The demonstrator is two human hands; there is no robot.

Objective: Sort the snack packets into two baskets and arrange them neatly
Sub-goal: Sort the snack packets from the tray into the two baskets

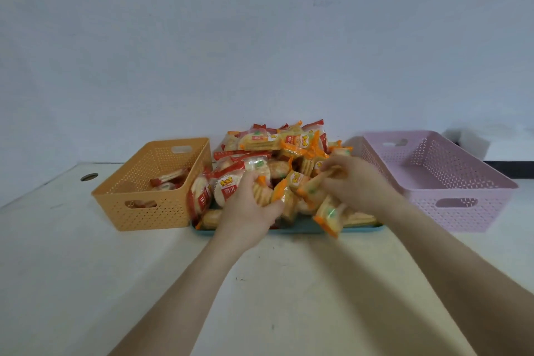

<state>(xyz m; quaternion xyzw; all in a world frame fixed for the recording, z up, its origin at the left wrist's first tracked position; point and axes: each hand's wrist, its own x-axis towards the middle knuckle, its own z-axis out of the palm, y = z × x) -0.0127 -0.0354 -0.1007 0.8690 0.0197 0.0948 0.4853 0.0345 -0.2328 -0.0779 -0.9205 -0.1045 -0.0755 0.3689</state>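
A heap of snack packets (277, 153), some red-edged and some orange-edged, is piled on a blue tray (300, 229) at the middle of the table. My left hand (248, 205) reaches into the front of the heap and grips an orange-edged packet (261, 191). My right hand (355, 179) holds another orange-edged packet (315, 185) just to the right of it. An orange basket (150, 211) stands left of the tray with a few red-edged packets (169, 178) inside. A pink basket (450, 191) stands right of the tray with no packets visible in it.
The white table (86, 269) runs to a plain wall behind. A round cable hole (89, 177) lies at the far left of the table. A white box (474, 141) stands behind the pink basket.
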